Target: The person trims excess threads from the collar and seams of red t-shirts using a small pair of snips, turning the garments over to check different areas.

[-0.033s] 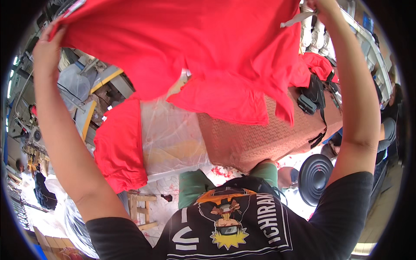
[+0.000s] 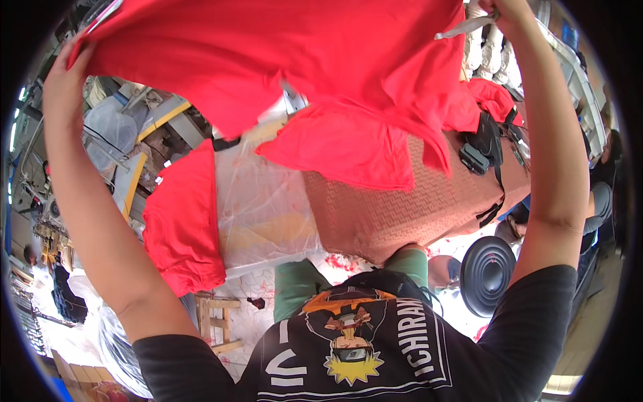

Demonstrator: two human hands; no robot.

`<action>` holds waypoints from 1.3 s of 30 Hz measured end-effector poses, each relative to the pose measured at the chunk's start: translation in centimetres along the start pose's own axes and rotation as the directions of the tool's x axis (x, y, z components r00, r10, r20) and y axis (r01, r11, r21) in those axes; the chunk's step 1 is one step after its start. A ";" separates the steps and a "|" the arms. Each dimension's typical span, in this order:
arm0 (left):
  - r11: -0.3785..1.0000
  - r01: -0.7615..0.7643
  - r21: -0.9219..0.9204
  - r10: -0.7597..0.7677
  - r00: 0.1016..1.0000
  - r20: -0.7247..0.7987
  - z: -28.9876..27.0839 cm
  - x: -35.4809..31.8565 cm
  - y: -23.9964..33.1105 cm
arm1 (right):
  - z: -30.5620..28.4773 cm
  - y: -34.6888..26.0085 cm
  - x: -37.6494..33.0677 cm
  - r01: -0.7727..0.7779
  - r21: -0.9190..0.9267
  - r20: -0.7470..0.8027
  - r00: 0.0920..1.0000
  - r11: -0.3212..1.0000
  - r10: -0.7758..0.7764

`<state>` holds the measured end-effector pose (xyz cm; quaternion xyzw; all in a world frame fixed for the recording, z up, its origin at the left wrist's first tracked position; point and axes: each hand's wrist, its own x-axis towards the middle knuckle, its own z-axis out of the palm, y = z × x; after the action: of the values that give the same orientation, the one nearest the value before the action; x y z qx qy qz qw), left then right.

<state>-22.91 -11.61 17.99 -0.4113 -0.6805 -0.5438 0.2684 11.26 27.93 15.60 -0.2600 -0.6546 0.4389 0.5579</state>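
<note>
Above table (image 2: 375, 218), left hand (image 2: 65, 77) pinches red cloth (image 2: 288, 40); right hand (image 2: 510, 13) grips slim pale item (image 2: 463, 29).

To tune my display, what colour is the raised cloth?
The raised cloth is red, clearest in the head view.

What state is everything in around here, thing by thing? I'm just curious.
raised red cloth: held up, spread wide, lower edge hanging in folds
left hand: closed on that cloth's edge
right hand: raised, partly cut off by the picture's edge
pale slim object: jutting from the right hand
left red cloth: lying down, rumpled at its near end
plastic sheet: spread out, wrinkled
brown textured cover: spread out
</note>
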 end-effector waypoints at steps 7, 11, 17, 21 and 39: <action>0.867 0.350 0.354 -0.470 0.812 0.348 -2.3 -15.0 -6.4 | -5.2 15.6 -8.3 -0.023 -0.130 0.336 0.940 0.991 0.065; 0.992 0.058 -0.114 0.062 0.559 0.827 6.7 -23.8 0.3 | -6.7 23.5 -14.3 -0.219 -0.339 0.433 0.827 0.915 0.358; -0.323 0.751 -0.576 0.624 0.627 0.466 17.8 -35.2 13.8 | -7.8 23.7 -16.1 -0.232 -0.223 0.388 0.870 0.947 0.304; -0.708 0.693 0.136 0.602 0.492 0.629 16.6 -36.1 19.5 | -9.2 23.4 -17.9 -0.263 -0.302 0.298 0.887 0.916 0.353; 0.319 0.750 -0.580 0.669 0.255 0.698 25.9 -33.8 10.4 | -1.5 33.1 -25.1 0.351 -0.517 0.642 0.762 0.781 0.082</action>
<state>5.53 4.99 -10.95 -0.6830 -0.2278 -0.4477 -0.5303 13.88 23.41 -25.70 -0.2113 -0.9260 0.2210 0.2216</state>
